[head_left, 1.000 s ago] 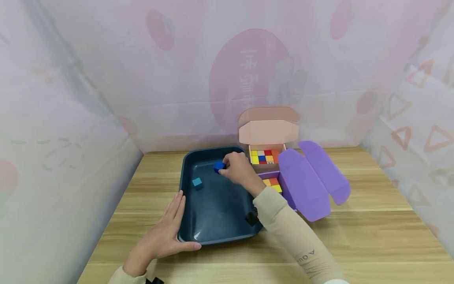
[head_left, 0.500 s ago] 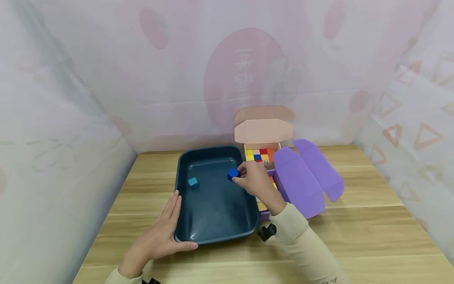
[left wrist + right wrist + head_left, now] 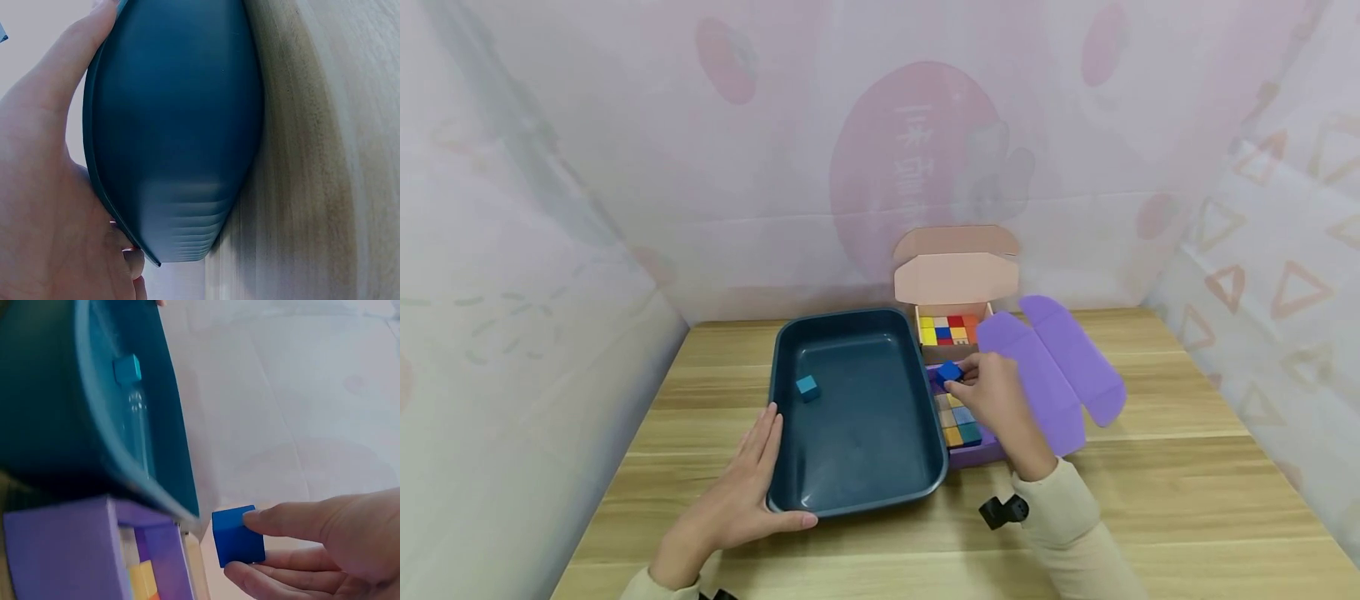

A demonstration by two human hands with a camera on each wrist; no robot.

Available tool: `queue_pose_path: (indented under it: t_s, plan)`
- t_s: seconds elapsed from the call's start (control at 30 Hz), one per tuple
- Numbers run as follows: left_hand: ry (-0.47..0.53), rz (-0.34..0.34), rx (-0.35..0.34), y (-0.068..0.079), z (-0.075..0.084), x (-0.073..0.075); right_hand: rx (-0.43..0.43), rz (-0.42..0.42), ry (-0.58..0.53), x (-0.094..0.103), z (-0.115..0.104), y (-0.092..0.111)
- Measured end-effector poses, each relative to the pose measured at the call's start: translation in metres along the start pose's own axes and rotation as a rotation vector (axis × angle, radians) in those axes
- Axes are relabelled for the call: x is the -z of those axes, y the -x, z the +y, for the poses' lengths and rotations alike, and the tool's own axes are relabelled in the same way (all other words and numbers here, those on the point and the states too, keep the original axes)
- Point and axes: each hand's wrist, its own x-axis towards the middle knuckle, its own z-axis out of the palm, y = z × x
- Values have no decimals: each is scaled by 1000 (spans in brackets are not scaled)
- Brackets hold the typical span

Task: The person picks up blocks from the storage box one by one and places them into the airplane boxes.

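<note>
My right hand [image 3: 997, 392] pinches a dark blue cube [image 3: 238, 536] between thumb and fingers, above the far end of the open purple box [image 3: 981, 454]. Rows of coloured cubes [image 3: 963, 416] fill the near part of that box. With fingers straight, my left hand [image 3: 737, 500] lies along the near left corner of a dark teal tray [image 3: 857, 504]; the left wrist view shows the hand [image 3: 44, 162] against the tray's rim. Inside the tray a single light blue cube [image 3: 807, 387] rests near the left side.
Behind the purple box stands an open pale pink box [image 3: 957, 279] packed with coloured cubes [image 3: 950, 331]. The purple lid [image 3: 1037, 375] spreads out to the right over the wooden table [image 3: 1187, 492]. A printed cloth [image 3: 760, 167] hangs behind the table.
My right hand has carried the dark blue cube rightward, from over the tray to over the purple box. The left hand stays at the tray's corner.
</note>
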Motion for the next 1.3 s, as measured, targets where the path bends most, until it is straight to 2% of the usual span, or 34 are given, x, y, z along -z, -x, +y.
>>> queue_pose_path:
  t_s: [0.33, 0.63, 0.87, 1.0, 1.3]
  plan:
    - [-11, 1, -6, 0, 2, 1, -80, 67, 85, 12, 19, 16]
    - [-19, 5, -9, 2, 0, 2, -119, 133, 177, 2, 25, 26]
    - [-28, 9, -8, 3, 0, 1, -62, 204, 303, -13, 29, 31]
    - [-28, 7, -5, 4, 0, 1, -44, 226, 330, -20, 30, 33]
    - [-36, 12, -7, 6, 0, 0, -48, 185, 372, -30, 34, 36]
